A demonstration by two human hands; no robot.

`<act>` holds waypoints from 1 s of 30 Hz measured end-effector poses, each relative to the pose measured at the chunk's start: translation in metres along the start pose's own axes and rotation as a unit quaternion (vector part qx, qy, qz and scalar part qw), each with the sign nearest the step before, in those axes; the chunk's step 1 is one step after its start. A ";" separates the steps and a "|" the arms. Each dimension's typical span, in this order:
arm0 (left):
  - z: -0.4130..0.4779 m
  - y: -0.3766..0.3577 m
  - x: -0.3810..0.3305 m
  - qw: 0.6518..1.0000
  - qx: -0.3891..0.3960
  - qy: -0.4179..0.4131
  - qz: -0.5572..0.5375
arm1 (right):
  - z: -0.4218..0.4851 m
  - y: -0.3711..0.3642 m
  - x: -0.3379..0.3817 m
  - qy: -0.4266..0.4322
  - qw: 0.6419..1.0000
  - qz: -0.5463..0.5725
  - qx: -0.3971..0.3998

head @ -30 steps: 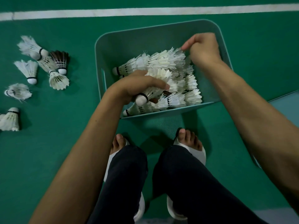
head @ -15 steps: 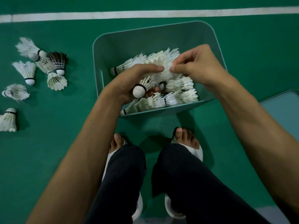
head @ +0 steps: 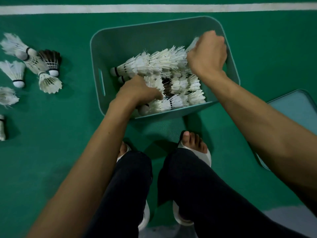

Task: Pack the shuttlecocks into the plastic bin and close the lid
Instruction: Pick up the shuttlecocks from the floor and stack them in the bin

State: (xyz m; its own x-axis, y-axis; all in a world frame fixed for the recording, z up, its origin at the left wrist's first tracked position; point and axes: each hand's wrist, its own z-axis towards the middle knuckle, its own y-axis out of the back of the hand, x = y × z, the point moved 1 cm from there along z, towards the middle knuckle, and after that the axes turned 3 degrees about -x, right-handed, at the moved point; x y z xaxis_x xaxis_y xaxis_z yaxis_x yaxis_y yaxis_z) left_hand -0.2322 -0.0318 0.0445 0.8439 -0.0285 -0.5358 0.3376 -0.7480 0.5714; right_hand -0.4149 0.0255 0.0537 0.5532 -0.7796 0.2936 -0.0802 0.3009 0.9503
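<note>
A teal plastic bin (head: pixel 154 24) stands on the green floor, holding several rows of nested white shuttlecocks (head: pixel 154 64). My left hand (head: pixel 137 91) reaches down into the bin's near left part, fingers curled round a stack of shuttlecocks (head: pixel 164 103) whose cork tip shows just under the wrist. At the far right wall, my right hand (head: pixel 207 55) is curled, pinching white feathers (head: pixel 193 42) that stick out beside its knuckles. The bin's lid (head: pixel 295 107) lies flat on the floor to the right, partly hidden by my right forearm.
Several loose shuttlecocks lie on the floor to the left, among them a dark-feathered one (head: pixel 51 60) and white ones (head: pixel 15 73) (head: pixel 48 82). My feet in white slippers (head: pixel 193 148) are just in front of the bin. A white court line (head: pixel 154 8) runs behind it.
My left hand has lowered its stack from above the bin down into the near left part. My right hand left that stack and moved to the far right wall with feathers in its fingers.
</note>
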 end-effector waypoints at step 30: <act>-0.002 0.016 0.008 0.996 0.037 -0.018 -0.084 | -0.046 0.030 0.016 0.229 0.881 0.227 0.345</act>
State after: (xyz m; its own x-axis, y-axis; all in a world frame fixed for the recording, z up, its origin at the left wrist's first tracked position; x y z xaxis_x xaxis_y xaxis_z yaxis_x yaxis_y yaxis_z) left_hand -0.2195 -0.0432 0.0507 0.7614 0.0785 -0.6435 0.4409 -0.7904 0.4252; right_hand -0.3704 0.0472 0.0822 0.5980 -0.3129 0.7379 -0.7777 -0.0040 0.6286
